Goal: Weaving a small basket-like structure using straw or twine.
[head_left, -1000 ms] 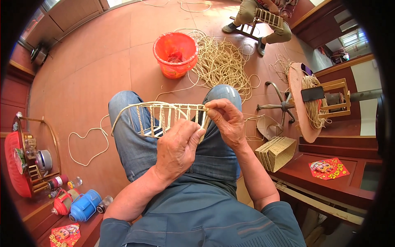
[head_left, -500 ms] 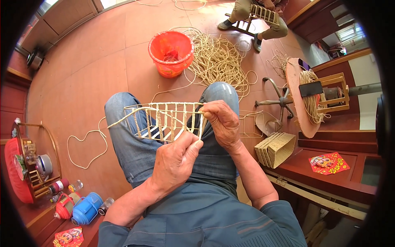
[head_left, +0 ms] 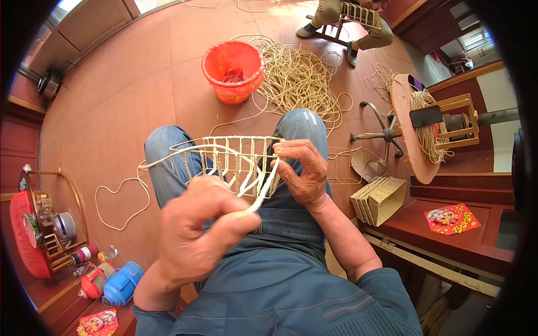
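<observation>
Left hand: fingers pinched tight on a pale cord. From there the cord slants up and right to the right hand, fingers closed on the right end of that open ladder-like frame. Frame's long axis runs side to side over the jeans, so the right hand's the nearer one, actually touching; left looks clear.

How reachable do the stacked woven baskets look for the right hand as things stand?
Probably not straight away: the right hand is pinching a corner of the lattice frame. Once freed, though, nothing visible seems to block the stacked woven baskets.
</observation>
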A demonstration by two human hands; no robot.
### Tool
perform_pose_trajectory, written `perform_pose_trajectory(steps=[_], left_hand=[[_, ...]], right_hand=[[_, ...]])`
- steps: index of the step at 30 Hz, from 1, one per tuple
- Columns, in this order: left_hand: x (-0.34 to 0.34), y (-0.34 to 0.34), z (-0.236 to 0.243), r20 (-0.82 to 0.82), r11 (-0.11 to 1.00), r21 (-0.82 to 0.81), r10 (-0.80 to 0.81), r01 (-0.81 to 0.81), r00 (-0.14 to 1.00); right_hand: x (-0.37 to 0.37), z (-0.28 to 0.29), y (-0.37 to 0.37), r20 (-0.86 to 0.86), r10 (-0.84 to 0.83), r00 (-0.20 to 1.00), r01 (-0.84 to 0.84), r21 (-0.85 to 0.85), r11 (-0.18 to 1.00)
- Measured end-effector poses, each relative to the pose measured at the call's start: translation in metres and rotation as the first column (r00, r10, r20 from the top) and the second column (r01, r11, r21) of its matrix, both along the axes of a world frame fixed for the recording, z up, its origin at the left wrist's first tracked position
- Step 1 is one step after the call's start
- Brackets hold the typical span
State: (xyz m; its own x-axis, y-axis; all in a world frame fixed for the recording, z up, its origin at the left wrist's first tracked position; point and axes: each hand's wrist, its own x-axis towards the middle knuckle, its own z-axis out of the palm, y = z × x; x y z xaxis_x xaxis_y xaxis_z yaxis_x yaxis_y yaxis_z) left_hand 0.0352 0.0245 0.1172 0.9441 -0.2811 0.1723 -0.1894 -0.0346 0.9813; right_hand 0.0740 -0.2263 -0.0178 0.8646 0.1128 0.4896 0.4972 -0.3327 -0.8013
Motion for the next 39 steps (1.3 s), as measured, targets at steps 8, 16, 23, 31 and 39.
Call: perform_pose_trajectory(steps=[8,16,23,31,39], left_hand=[[0.042,0.113,0.038,0.049,0.839,-0.520,0.215,-0.159,0.975],[0.080,0.159,0.022,0.456,0.560,0.216,0.666,-0.800,0.590],[0.031,0.031,-0.049,0.258,0.815,0.377,0.365,-0.440,0.895],[-0.011,-0.056,-0.093,0.158,0.934,0.307,0.138,-0.182,0.978],[-0.008,-0.075,-0.106,0.402,0.764,0.570,0.062,-0.302,0.914]], right_hand=[[-0.004,-0.007,0.006,-0.085,-0.043,0.995,0.053,0.119,0.992],[-0.006,-0.003,0.013,-0.314,-0.026,0.949,0.113,0.261,0.959],[-0.001,-0.001,0.012,-0.290,0.006,0.957,0.081,0.290,0.954],[-0.002,0.004,-0.003,-0.284,0.058,0.957,-0.019,0.138,0.990],[-0.007,0.008,-0.004,-0.388,0.102,0.916,-0.011,0.230,0.973]])
